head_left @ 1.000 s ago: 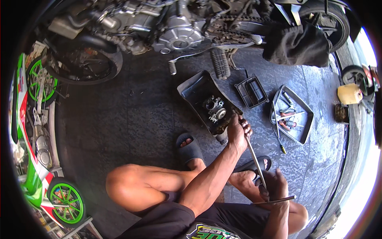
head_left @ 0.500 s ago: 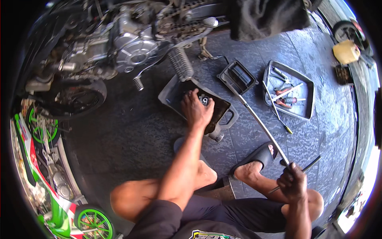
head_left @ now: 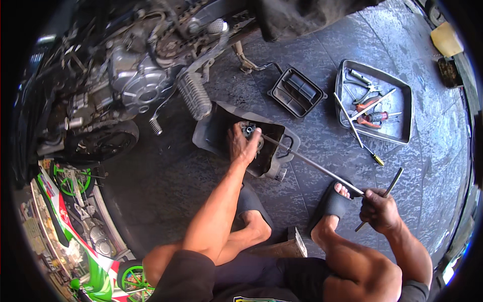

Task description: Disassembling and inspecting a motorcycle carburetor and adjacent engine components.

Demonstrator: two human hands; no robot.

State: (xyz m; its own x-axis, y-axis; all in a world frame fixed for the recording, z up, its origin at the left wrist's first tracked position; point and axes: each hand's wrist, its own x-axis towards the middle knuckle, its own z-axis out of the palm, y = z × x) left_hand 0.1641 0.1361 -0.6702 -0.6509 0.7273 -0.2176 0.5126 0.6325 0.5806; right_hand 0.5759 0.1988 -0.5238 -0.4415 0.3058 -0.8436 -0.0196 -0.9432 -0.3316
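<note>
My left hand [head_left: 242,144] reaches into a black plastic tray [head_left: 280,138] on the floor and grips a small dark metal engine part [head_left: 250,131] lying in it. My right hand [head_left: 381,209] is closed on the handle end of a long T-handle wrench [head_left: 312,163]. The wrench's thin steel shaft runs up and left from that hand to the part under my left fingers. Both my feet in black slide sandals [head_left: 333,203] rest on the dark tiled floor between the two hands.
A motorcycle engine [head_left: 141,85] with a spring shock [head_left: 193,95] fills the upper left. A black ribbed cover [head_left: 297,92] lies beyond the tray. A grey metal tool tray [head_left: 400,135] holds pliers and screwdrivers at right. A green-wheeled bike [head_left: 90,241] lies at lower left.
The view has swung, so everything sits further right and lower. My left hand stayed on the part in the black tray. My right hand came up with the wrench, its shaft now reaching the tray.
</note>
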